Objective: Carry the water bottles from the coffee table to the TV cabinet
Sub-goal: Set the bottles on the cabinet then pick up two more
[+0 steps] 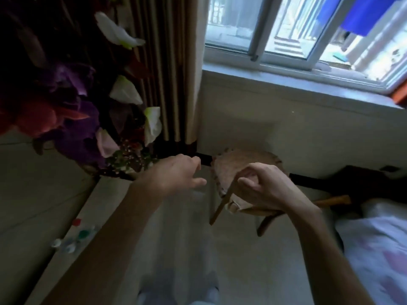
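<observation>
Readable text: none, nothing legible anywhere in the frame.
Bottles [83, 235], lower left: red, green and white caps show — any label is too blurred to read.
Blue cloth [361, 14], upper right, outside the window: no print can be made out.

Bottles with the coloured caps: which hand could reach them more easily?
Probably the left hand. The bottles sit low on the left side, just beside the left forearm, and that hand holds nothing. The right hand is farther over, in front of the stool.
</observation>
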Tool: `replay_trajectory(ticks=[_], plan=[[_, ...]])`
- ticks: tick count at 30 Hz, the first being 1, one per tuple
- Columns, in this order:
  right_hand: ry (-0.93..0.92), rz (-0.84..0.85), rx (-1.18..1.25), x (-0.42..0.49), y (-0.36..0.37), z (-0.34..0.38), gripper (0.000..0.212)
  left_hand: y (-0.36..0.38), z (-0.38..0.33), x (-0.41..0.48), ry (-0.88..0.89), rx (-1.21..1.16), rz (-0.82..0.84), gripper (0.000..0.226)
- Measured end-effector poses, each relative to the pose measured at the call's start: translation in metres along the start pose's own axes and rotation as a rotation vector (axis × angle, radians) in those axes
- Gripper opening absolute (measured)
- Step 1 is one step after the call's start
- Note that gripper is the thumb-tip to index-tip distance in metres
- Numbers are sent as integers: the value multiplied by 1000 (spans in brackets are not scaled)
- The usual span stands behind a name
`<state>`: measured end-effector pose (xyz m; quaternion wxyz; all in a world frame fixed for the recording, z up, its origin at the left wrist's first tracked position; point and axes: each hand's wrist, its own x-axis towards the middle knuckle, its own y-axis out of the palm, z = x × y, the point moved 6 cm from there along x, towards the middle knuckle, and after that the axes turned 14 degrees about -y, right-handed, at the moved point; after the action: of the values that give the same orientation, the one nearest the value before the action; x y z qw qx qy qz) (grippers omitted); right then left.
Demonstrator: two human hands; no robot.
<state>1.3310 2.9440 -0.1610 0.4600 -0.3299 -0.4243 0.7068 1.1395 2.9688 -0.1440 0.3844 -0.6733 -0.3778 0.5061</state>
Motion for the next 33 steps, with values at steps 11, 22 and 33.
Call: replay_trajectory(ticks=[11, 22, 33], plan=[[441, -169, 65, -144, -43, -140, 29, 24, -189, 48, 343, 157, 43, 34], [862, -262, 135, -226, -31, -193, 34, 55, -319, 86, 807, 293, 193, 28], [1321, -458, 204, -354, 9, -156, 32, 128, -428, 47, 1197, 603, 308, 44]])
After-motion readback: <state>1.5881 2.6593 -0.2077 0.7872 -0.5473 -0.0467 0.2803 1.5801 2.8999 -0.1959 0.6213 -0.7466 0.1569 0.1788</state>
